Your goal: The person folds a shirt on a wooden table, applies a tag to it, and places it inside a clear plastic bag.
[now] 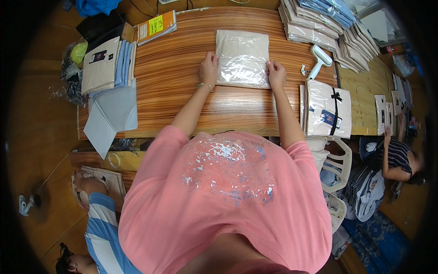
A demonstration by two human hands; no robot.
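A folded beige garment in a clear plastic bag (242, 59) lies flat on the striped wooden table, its wrap shining under the light. At the bag's left edge my left hand (209, 72) has its fingers closed on the plastic. My right hand (276, 75) pinches the opposite edge, a little lower down. Beyond my right hand rest a white lint roller (320, 59) and a stack of bagged folded garments (326, 107) with a black ribbon and dark tag on top.
Folded beige and blue garments (101, 66) stand at the left over clear plastic sheets (119, 107). An orange notebook (156, 28) lies at the far left. Tall piles of bagged garments (315, 27) fill the far right. Two other people work nearby, at lower left and far right.
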